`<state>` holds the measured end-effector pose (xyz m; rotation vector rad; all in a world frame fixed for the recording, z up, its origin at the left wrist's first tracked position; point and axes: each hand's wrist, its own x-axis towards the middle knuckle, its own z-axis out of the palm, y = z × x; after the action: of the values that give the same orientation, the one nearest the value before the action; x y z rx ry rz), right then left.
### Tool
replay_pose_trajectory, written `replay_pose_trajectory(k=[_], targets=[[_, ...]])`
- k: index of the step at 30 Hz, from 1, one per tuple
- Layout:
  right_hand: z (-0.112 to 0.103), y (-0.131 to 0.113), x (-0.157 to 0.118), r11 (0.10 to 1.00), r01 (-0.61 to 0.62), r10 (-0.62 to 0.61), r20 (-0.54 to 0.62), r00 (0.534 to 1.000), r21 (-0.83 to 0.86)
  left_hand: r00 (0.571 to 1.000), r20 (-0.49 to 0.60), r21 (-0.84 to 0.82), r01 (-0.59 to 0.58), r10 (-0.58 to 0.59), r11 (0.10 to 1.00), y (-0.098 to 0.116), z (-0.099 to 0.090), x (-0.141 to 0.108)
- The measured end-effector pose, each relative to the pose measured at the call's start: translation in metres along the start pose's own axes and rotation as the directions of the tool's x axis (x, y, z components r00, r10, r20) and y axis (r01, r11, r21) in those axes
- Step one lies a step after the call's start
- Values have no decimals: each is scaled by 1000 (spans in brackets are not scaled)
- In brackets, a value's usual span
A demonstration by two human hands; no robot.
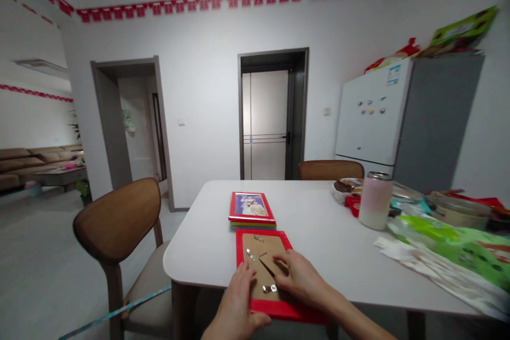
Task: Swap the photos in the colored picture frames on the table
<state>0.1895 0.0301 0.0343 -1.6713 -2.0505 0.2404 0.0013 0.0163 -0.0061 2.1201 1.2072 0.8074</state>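
Observation:
A red picture frame (pixel 240 248) lies back side up at the near table edge, its lower end reaching past that edge. Its brown backing board (pixel 255 271) carries several small metal clips. My left hand (pixel 239 297) holds the frame's lower left side, fingers on the backing and thumb near the bottom rim. With bent fingers, my right hand (pixel 300 279) grips the cardboard stand flap (pixel 271 262) on the backing; the fingertips are partly hidden. Just beyond lies a stack of frames, its top one a red photo frame (pixel 252 207) with a photo facing up.
The white table (pixel 319 244) bears a pink-and-white tumbler (pixel 375 201), a green plastic package (pixel 458 244), white cloth gloves (pixel 422 265) and a lidded container (pixel 458 210) on the right. One wooden chair (pixel 119 223) stands left, another chair (pixel 330 169) at the far side.

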Motion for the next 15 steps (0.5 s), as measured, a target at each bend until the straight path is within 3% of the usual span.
replay_pose_trajectory(k=[4, 7, 10, 12, 15], targets=[[-15, -15, 9, 1000, 28, -28, -13, 1000, 12, 993, -113, -264, 14, -45, 964, 7, -2, 9], [-20, -37, 13, 998, 64, -63, -52, 997, 19, 960, -238, -538, -4, -147, 843, 6, -12, 20], [-17, -51, 16, 985, 134, -126, -77, 989, 105, 909, -289, -702, 11, -299, 712, -6, -32, 25], [-13, -45, 19, 982, 123, -110, -97, 989, 141, 877, -293, -739, 45, -380, 672, -19, -50, 21], [-8, -12, 20, 999, -27, 31, -128, 991, 32, 854, -270, -700, 143, -445, 699, -40, -77, 11]])
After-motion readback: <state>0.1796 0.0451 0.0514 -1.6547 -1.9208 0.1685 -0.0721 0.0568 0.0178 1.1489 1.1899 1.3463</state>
